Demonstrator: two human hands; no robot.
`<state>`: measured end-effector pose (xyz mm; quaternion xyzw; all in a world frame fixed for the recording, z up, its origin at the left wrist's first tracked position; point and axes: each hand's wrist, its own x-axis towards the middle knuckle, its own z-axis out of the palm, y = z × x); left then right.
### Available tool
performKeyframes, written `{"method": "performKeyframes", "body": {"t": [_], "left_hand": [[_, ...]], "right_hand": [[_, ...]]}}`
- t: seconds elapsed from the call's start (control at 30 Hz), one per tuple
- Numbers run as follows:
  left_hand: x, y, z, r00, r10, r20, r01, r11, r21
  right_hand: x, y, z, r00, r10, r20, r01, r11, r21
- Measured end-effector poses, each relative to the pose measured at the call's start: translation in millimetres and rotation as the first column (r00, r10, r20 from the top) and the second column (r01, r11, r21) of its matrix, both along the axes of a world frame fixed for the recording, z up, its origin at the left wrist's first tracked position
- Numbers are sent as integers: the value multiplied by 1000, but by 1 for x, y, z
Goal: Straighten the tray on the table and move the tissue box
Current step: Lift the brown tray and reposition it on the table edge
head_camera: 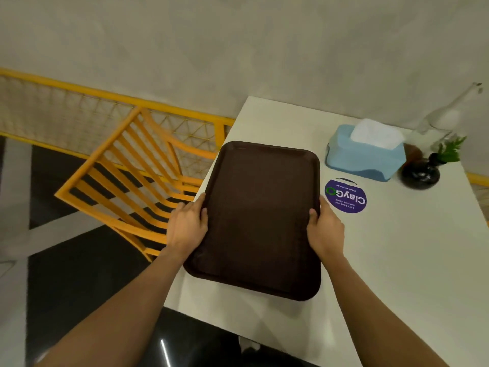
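A dark brown tray [260, 215] lies on the white table [397, 260], near the table's left edge and slightly turned. My left hand [186, 226] grips the tray's left rim, thumb over the edge. On the right rim, my right hand [325, 229] holds the tray the same way. A light blue tissue box [366, 157] with white tissue sticking out stands at the back of the table, beyond the tray's far right corner and apart from it.
A round purple sticker [346, 196] is on the table between tray and box. A small black vase with a green sprig [420, 174] and a glass bottle [439, 123] stand right of the box. An orange chair [127, 176] sits left of the table, by a yellow railing.
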<state>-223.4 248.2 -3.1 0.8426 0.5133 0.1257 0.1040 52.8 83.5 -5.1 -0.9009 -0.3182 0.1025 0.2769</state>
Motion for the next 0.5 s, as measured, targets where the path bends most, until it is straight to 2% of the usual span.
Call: {"method": "performKeyframes", "body": {"t": [0.27, 0.5], "left_hand": [[-16, 26, -6, 999, -38, -9, 38, 999, -38], [-31, 33, -16, 993, -116, -25, 116, 993, -10]], "right_hand": [[-20, 15, -8, 998, -30, 63, 33, 998, -53], [-40, 12, -9, 988, -58, 141, 73, 992, -105]]}}
